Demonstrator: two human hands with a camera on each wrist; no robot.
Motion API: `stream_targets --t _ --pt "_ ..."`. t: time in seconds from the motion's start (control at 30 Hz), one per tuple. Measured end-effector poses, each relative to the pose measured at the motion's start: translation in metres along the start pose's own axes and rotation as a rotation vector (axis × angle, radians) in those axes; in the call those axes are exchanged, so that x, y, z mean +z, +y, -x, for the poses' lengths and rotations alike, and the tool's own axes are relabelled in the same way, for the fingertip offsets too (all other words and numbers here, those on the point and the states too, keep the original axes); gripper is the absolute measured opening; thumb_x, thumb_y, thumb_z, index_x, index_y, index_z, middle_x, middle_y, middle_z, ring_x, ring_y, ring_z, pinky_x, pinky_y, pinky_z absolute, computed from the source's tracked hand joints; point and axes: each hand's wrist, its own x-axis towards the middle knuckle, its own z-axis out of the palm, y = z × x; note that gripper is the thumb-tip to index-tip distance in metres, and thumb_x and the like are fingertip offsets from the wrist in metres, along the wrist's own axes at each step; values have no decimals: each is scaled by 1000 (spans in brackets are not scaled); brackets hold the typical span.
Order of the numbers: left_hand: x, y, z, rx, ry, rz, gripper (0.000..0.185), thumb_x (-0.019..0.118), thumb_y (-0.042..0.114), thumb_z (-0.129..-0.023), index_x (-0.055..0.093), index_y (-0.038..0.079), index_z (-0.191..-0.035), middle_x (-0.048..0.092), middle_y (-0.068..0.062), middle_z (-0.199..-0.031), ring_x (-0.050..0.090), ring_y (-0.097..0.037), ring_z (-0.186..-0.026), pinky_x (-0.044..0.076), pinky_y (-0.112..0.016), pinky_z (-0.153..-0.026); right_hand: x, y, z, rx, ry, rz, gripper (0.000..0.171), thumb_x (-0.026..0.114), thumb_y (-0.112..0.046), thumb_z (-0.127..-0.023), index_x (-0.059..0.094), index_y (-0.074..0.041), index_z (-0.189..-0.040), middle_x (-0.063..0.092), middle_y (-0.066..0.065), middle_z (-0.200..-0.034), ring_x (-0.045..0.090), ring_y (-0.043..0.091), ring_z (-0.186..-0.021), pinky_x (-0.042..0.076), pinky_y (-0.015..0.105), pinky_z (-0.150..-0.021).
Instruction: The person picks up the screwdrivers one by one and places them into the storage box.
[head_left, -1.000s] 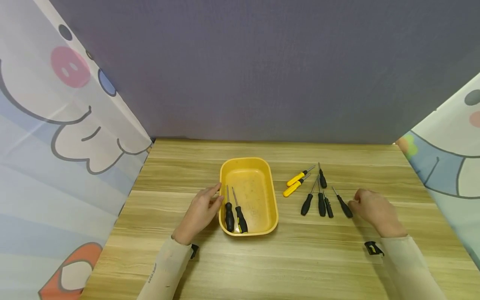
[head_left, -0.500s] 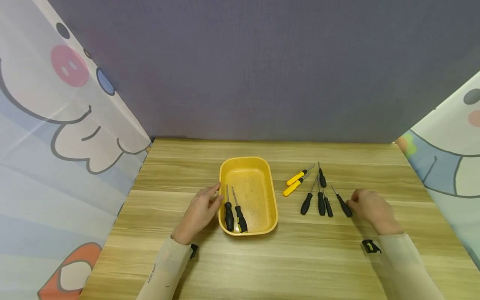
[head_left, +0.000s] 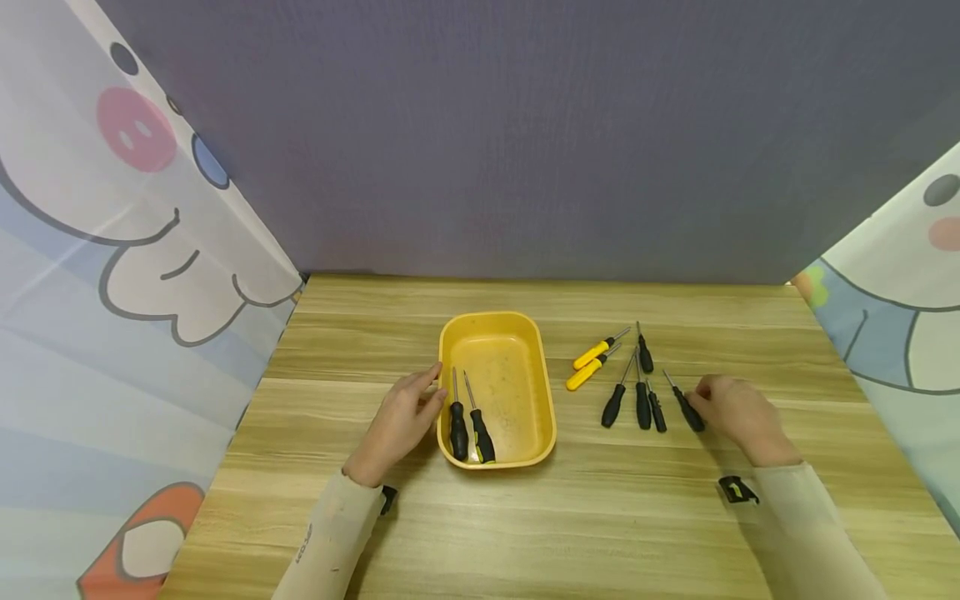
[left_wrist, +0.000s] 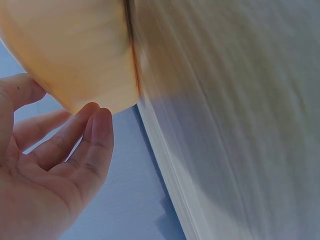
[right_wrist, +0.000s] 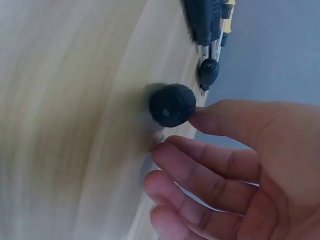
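Note:
My left hand [head_left: 397, 423] rests beside the left wall of a yellow plastic tray [head_left: 546, 400]. In the left wrist view its fingertips [left_wrist: 102, 120] touch or nearly touch the tray's side [left_wrist: 85, 60], bent only loosely. Inside the tray lie two black screwdrivers, one [head_left: 459, 433] left of the other [head_left: 482, 437]. At the right, my right hand [head_left: 742, 417] is next to the rightmost black screwdriver [head_left: 688, 410] on the table. Its thumb [right_wrist: 205, 120] meets the screwdriver's handle [right_wrist: 172, 105], while the other fingers [right_wrist: 165, 185] are loosely bent and apart from it.
Between tray and right hand, several more black screwdrivers [head_left: 642, 407] lie on the wooden table [head_left: 585, 517]. Two yellow-handled screwdrivers [head_left: 588, 373] are just right of the tray. A grey partition [head_left: 525, 142] stands along the table's back edge.
My right hand has moved slightly left, right up to the rightmost black screwdriver. The left hand, the tray and the screwdrivers stay where they were.

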Motion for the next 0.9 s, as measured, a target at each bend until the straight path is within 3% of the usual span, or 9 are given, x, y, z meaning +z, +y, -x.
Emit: stream_targets --t 0.33,0.67,0.9 --pt "0 0 0 1 -1 3 48 63 20 -101 53 0 -143 59 -17 -136 64 -21 -96 56 -34 -80 3 -12 -1 -58 37 -5 26 63 -25 -98 69 0 -97 67 4 -81 54 18 -64 46 35 -53" --pt "1 0 0 -3 -3 5 48 63 21 -101 54 1 -143 59 -16 -136 63 -22 -101 56 -35 -82 7 -14 -1 -40 11 -19 27 61 -23 -96 68 3 -100 58 0 -73 48 17 -59 40 31 -50" --pt "0 -1 0 3 5 4 47 63 20 -101 54 1 -143 59 -17 -136 64 -20 -98 56 -32 -79 1 -33 3 -83 64 -39 22 61 -24 -95 68 -4 -89 54 -3 -64 45 16 -54 37 31 -47"
